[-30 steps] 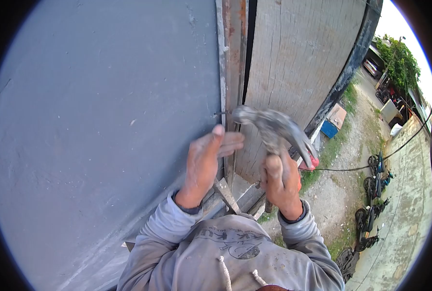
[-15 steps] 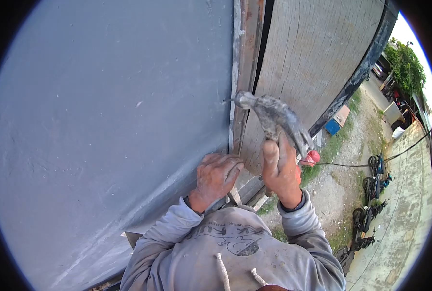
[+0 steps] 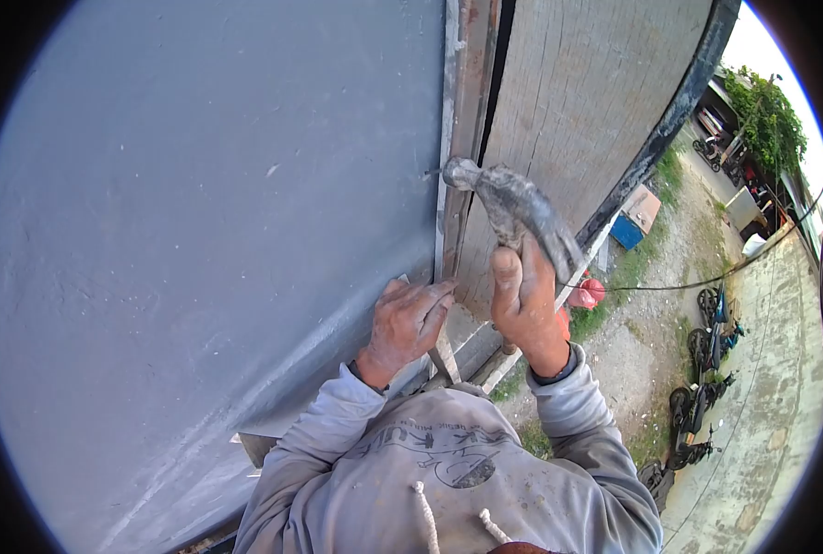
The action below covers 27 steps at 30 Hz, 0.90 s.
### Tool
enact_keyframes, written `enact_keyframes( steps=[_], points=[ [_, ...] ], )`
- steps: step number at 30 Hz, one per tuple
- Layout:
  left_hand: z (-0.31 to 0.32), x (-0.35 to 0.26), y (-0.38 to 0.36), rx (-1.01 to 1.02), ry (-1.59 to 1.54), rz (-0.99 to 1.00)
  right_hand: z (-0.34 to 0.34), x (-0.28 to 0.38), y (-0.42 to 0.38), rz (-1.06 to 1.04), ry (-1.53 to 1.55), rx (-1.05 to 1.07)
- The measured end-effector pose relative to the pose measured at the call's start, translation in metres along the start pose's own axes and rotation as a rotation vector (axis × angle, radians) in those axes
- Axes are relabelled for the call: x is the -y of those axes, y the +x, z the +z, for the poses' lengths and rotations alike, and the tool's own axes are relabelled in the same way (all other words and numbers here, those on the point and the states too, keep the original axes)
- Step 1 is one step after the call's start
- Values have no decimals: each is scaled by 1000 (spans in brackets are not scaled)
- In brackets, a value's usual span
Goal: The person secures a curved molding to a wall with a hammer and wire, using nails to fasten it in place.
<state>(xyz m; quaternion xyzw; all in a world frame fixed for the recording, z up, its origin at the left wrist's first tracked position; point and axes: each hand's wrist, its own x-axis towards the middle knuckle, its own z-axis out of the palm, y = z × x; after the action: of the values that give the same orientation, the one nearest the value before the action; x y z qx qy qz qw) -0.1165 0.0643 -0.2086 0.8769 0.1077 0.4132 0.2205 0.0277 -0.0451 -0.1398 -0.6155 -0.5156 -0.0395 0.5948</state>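
Note:
My right hand (image 3: 530, 305) is closed around a claw hammer (image 3: 522, 208), gripping it close below the head. The hammer's face is at a nail (image 3: 431, 174) that sticks out at the edge of the grey wall (image 3: 227, 212). Beside the wall runs a narrow metal strip (image 3: 467, 102), with a weathered wooden board (image 3: 587, 102) to its right. Lower down, my left hand (image 3: 404, 325) rests against the wall edge and strip, its fingers bent together; whether something small is between them is hidden.
Below on the right lie a gravel path (image 3: 638, 342) with grass, a blue box (image 3: 628, 231), red bags (image 3: 587, 293) and several parked motorcycles (image 3: 698, 406) along a pale wall (image 3: 762, 369). A black cable (image 3: 679, 287) crosses there.
The view has shifted slightly. The hammer head and my right hand sit a little higher and further left in view. My left hand's fingers have shifted slightly at the wall edge.

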Motion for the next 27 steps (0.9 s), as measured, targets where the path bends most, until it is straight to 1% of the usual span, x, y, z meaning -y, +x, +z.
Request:
enact_keyframes(
  steps=[1,2,3,5,6,7,10,11,13,14,15,17,18,19,21,22,23,25,26,27],
  points=[
    [1,-1,-3,3,-3,7,-1,2,1,59,-125,48],
    [2,1,0,-16,-2,23,-4,4,0,68,-13,28],
    [1,2,0,-25,-3,30,-3,5,0,61,-11,23],
    [3,4,1,-38,16,28,0,2,-7,-71,139,-67],
    [5,3,-2,-43,33,26,8,-3,-2,-204,-70,-112],
    [6,2,-4,-32,24,29,7,-2,-2,-194,-78,-118],
    [7,5,2,-70,65,66,-4,12,-1,-27,-63,32],
    [7,5,0,-63,52,51,-2,17,-2,-23,-64,31],
    [6,4,-4,-65,37,23,2,25,-4,-101,28,-68],
    [4,3,-2,-53,26,35,7,16,-3,-134,-64,-64],
    [3,2,0,-44,15,54,10,12,-1,-131,-65,-67],
    [3,2,-1,-36,-11,59,11,9,5,10,-46,-5],
    [2,3,1,-33,-27,57,7,12,0,101,62,3],
    [3,5,5,-44,-21,56,3,18,0,91,65,11],
    [1,11,-3,-75,-71,100,3,29,-18,138,246,-41],
    [0,14,-4,-65,-71,72,2,20,-25,98,245,-82],
    [-4,15,-3,-16,-106,71,4,20,-31,132,249,-70],
    [-6,15,-5,49,-155,43,5,25,-41,60,333,-111],
    [-6,15,-4,36,-200,13,4,20,-50,140,372,-70],
    [-8,14,-4,22,-243,-11,7,16,-58,158,372,-65]
  ],
)
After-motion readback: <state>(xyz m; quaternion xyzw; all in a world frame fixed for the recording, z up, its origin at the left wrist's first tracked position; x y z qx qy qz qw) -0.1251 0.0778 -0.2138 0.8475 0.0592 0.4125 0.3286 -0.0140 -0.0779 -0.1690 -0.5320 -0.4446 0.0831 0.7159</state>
